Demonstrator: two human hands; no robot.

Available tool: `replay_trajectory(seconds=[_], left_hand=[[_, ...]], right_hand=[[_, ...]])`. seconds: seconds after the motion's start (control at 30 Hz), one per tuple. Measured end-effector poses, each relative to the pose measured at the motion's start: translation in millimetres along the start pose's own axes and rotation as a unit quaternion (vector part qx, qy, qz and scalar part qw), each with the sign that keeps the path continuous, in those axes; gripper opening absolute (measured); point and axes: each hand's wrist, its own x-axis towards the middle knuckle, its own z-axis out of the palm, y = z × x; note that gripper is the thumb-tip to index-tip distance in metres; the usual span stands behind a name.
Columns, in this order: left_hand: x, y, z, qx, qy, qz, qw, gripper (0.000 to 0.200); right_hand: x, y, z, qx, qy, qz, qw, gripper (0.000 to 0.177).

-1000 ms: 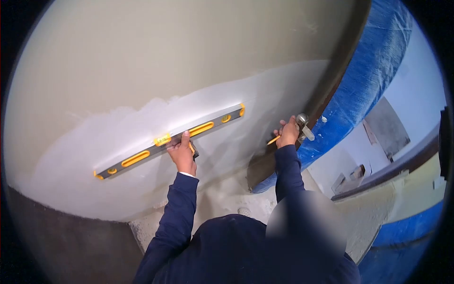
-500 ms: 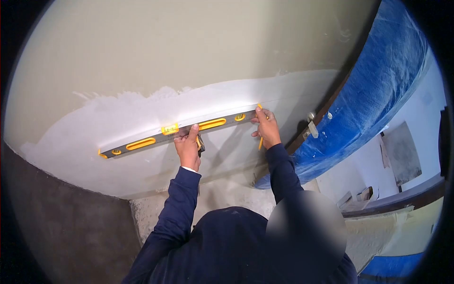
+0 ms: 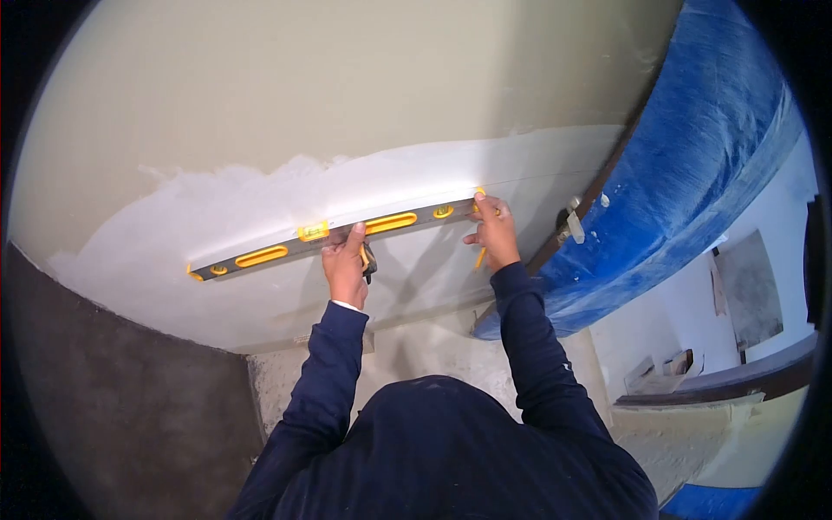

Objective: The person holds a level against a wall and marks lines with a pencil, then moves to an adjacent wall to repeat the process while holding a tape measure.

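Note:
A long grey spirit level [image 3: 390,224] with yellow slots and end caps lies against the wall, its right end slightly higher in view. Near its middle, beside the yellow centre vial, my left hand [image 3: 345,270] grips it with the thumb on its face. A black-and-yellow object [image 3: 369,260], which looks like a tape measure, is partly hidden behind that hand. My right hand [image 3: 496,236] holds the level's right end between thumb and fingers. From under its fingers a yellow pencil [image 3: 480,257] sticks out downward.
White filler [image 3: 225,204] covers the lower part of the beige wall [image 3: 347,78], with a thin line running right of the level. Blue plastic film [image 3: 693,156] covers a surface at the right, near a metal fitting [image 3: 575,226]. Dark grey flooring [image 3: 130,407] lies at lower left.
The view has shifted slightly. Both hands stay on the level, which keeps nearly the same position on the wall.

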Motion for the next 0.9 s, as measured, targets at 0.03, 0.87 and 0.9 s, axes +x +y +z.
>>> replay_trajectory(seconds=[0.03, 0.87, 0.9], left_hand=[[1, -3, -1, 0.002, 0.007, 0.003, 1.000, 0.028], [-11, 2, 6, -0.041, 0.010, 0.045, 0.998, 0.036], [-11, 1, 6, -0.042, 0.010, 0.044, 0.998, 0.036]], right_hand=[[0, 2, -2, -0.003, 0.008, -0.004, 1.000, 0.060], [0, 4, -2, -0.027, -0.006, 0.018, 0.999, 0.046], [0, 4, -2, -0.027, -0.007, 0.017, 0.999, 0.046]])
